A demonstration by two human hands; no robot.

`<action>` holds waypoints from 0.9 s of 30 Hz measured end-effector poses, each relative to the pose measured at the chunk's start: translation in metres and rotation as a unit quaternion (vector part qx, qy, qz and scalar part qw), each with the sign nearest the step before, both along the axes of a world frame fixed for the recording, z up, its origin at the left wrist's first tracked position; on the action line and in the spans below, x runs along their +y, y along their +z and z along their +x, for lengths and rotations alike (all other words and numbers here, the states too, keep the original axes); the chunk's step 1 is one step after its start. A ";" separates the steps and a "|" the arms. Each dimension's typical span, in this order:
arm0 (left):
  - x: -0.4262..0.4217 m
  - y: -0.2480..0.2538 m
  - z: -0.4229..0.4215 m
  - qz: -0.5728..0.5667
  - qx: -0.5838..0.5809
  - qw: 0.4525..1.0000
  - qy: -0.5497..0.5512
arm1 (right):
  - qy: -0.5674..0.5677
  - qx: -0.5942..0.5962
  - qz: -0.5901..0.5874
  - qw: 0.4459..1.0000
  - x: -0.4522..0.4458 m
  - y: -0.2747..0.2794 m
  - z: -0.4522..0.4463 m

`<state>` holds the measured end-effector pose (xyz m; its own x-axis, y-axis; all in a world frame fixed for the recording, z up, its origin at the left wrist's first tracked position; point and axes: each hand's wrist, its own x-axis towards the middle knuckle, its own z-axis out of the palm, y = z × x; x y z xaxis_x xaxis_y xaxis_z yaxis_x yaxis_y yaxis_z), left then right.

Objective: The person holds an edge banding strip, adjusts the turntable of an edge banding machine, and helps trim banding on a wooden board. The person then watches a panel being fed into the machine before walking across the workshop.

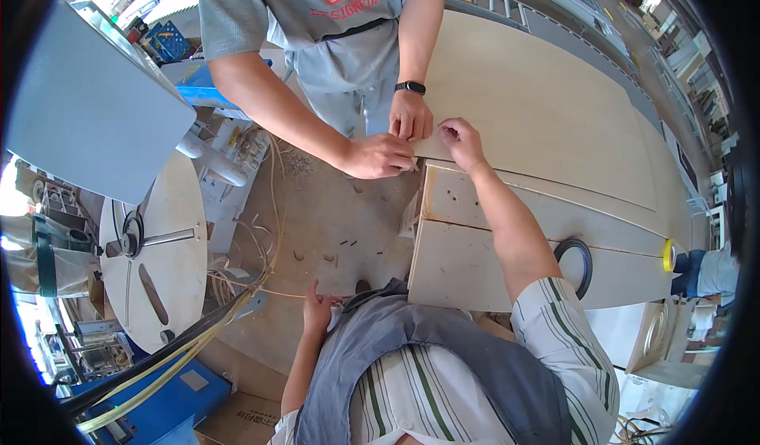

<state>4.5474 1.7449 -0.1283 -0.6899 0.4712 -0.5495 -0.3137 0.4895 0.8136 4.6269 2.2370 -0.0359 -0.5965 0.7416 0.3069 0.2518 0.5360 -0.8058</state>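
Over the pale board's near left corner: the wearer's right hand point(461, 142) hangs with fingers curled and thumb close to the index finger; at this angle I cannot tell whether something small is pinched there

Pale board point(546, 104): it lies flat, with its left end toward both people; the overhang there probably lets hands come at the corner from either side

Left hand point(317, 310): low beside the apron point(419, 358), fingers loosely spread with nothing visible in them, well apart from the board, perhaps simply held out of the way

Co-worker's hands: the right one point(381, 157) and the watch-wearing left one point(412, 118) sit close together just off the board's left end, fingers bent inward; what lies between them is hidden

Front panel point(455, 263): it runs along the board's near edge, between that edge and the wearer, so the right arm reaches across it

Black coil point(587, 269): resting on the front panel, to the right of the forearm, likely put there to be within reach

Yellow roll point(669, 255): by the far right end, well apart from the hands

Room on the right: the board's broad face stretches from the right hand toward its far edge

Room on the left: floor point(324, 215) with dark scraps point(348, 243) separates the front panel's left edge from the round disc point(178, 207), while cables point(255, 287) crossing this side look like a snag for feet
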 end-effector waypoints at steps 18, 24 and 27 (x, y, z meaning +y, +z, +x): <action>-0.026 0.000 0.010 -0.011 -0.013 0.999 0.034 | -0.003 -0.015 0.022 1.000 0.003 -0.003 -0.001; -0.028 0.001 0.006 -0.010 -0.017 0.999 0.037 | -0.011 0.012 0.016 1.000 0.002 -0.005 -0.003; -0.028 0.004 0.004 -0.017 -0.014 1.000 0.020 | -0.011 0.015 0.024 1.000 0.002 -0.004 -0.004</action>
<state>4.5516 1.7173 -0.1247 -0.6919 0.4252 -0.5836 -0.3553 0.5031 0.7878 4.6233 2.2391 -0.0403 -0.5702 0.7386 0.3598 0.2391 0.5681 -0.7874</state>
